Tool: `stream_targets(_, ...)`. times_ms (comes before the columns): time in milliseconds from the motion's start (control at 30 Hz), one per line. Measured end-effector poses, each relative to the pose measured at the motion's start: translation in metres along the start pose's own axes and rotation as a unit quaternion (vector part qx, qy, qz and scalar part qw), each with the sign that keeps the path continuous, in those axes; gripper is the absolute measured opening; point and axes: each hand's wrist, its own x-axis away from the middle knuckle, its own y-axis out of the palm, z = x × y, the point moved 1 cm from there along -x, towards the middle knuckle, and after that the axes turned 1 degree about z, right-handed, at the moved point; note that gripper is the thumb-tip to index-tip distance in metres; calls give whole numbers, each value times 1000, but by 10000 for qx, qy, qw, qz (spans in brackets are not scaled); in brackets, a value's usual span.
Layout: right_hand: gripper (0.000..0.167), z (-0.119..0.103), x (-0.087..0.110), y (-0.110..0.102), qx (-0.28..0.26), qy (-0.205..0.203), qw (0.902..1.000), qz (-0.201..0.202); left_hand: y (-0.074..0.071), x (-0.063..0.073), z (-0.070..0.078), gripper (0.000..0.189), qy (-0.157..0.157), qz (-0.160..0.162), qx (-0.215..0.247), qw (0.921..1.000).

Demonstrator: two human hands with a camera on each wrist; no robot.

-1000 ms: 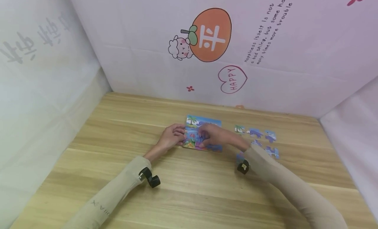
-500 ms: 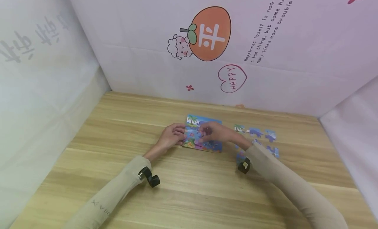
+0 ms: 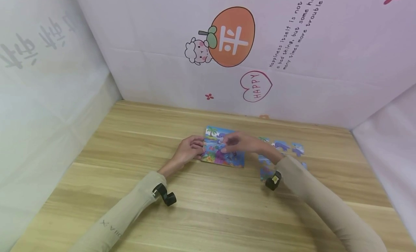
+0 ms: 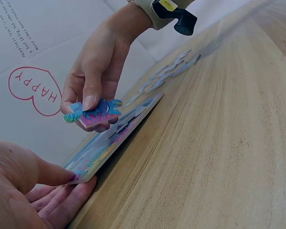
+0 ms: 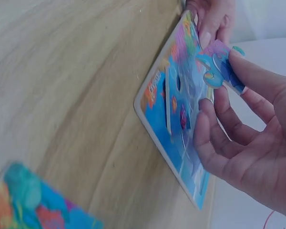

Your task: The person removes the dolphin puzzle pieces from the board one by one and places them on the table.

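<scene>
A puzzle board (image 3: 210, 157) with a bright sea picture lies on the wooden table, a palm tree at its upper left corner. My left hand (image 3: 188, 149) grips its left edge; in the left wrist view the thumb lies on top and fingers reach underneath. Above the board, my right hand (image 3: 243, 141) pinches a blue and pink jigsaw piece (image 4: 97, 114) between thumb and fingers. In the right wrist view this piece (image 5: 218, 67) is tilted and apart from the board. In the head view the right hand covers part of the board.
Several loose jigsaw pieces (image 3: 281, 146) lie right of the board, some hidden under the right forearm. One loose piece (image 5: 38, 202) shows in the right wrist view's corner. A printed white cloth (image 3: 162, 64) stands behind the table, with more cloth at both sides.
My right hand has moved up and to the right from the board's lower middle, with the jigsaw piece in its fingers. The left hand stays at the board's left edge.
</scene>
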Motion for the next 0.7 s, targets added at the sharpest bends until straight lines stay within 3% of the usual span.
stream_targets(233,16,3,11,-9,61,84,9999,123,0,1,1,50,-16,15,19,10000)
stream_targets(500,17,5,25,-18,-826,63,9965,-101,3,0,5,51,-168,197,58,9996)
stream_targets(700,18,11,39,-26,-583,-208,9980,-162,4,0,5,51,-224,194,32,9996)
